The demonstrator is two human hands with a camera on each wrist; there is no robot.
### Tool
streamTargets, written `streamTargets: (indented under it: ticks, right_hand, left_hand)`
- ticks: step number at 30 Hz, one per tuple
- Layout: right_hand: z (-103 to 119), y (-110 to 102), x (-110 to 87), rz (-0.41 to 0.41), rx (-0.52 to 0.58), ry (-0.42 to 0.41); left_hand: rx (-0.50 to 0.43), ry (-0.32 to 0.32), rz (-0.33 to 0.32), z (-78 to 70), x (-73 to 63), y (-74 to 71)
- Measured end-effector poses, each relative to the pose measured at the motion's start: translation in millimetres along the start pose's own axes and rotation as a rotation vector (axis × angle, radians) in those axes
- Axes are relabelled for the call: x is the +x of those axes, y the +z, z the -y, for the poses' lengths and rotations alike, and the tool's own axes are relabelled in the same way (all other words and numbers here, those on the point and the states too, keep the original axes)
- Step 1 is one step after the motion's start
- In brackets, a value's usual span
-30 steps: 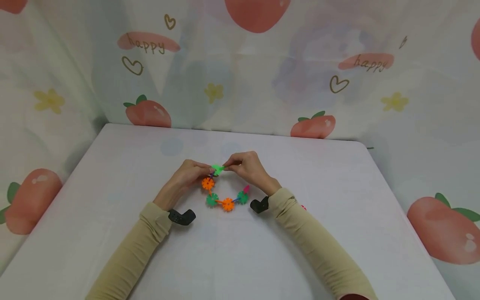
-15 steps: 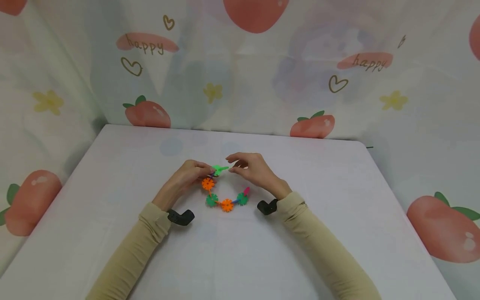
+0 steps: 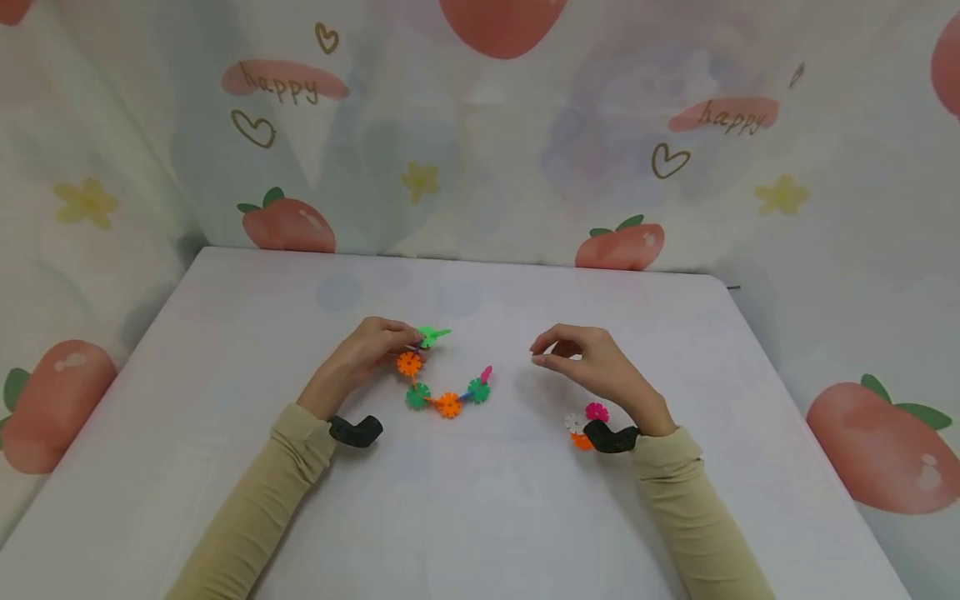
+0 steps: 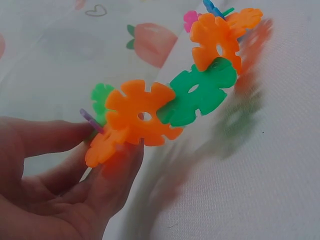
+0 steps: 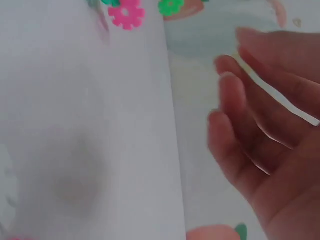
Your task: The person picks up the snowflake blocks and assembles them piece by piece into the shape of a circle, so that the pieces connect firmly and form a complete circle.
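Note:
A curved chain of interlocking plastic snowflake discs (image 3: 449,406) in orange, green, blue, purple and pink stretches over the middle of the table. My left hand (image 3: 371,346) pinches it at its far left end, by the purple and orange discs (image 4: 107,145). A light green disc (image 3: 427,337) with another edge-on sticks out past those fingertips, and a pink disc (image 3: 487,374) ends the near right side. To the right, my right hand (image 3: 588,354) hovers with fingers loosely bent. Nothing lies between its thumb and fingers in the right wrist view.
Loose pink (image 3: 597,412), white (image 3: 574,423) and orange discs (image 3: 581,442) lie beneath the right wrist, partly hidden by its black wrist camera (image 3: 611,437). A white cloth covers the table (image 3: 480,517), and a strawberry-print curtain (image 3: 495,167) hangs behind it.
My right hand has let go of the light green disc and moved right, away from the chain. The loose discs now show under its wrist. My left hand stays on the chain.

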State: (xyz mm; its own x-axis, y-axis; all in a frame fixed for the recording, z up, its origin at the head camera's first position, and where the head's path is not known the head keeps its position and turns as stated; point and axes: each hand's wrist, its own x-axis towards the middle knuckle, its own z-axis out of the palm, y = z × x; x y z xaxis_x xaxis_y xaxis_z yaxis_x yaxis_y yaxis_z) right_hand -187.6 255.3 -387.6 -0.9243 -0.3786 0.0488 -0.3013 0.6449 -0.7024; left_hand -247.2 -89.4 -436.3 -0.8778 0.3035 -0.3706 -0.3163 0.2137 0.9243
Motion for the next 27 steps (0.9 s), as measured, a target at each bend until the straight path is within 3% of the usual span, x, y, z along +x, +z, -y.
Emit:
streamTargets:
  ticks: [5, 16, 27]
  right_hand:
    - [-13, -20, -8.3, 0.07, 0.013, 0.051]
    - [-42, -39, -28.4, 0.096, 0.006, 0.17]
    - [-64, -43, -43.9, 0.319, 0.013, 0.199]
  left_hand:
    - [0.0, -0.012, -0.004, -1.5, 0.1, -0.3]
    - [0.025, 0.0, 0.0, -2.0, -2.1, 0.1]
    - [0.003, 0.011, 0.016, -1.0, -2.5, -1.1]
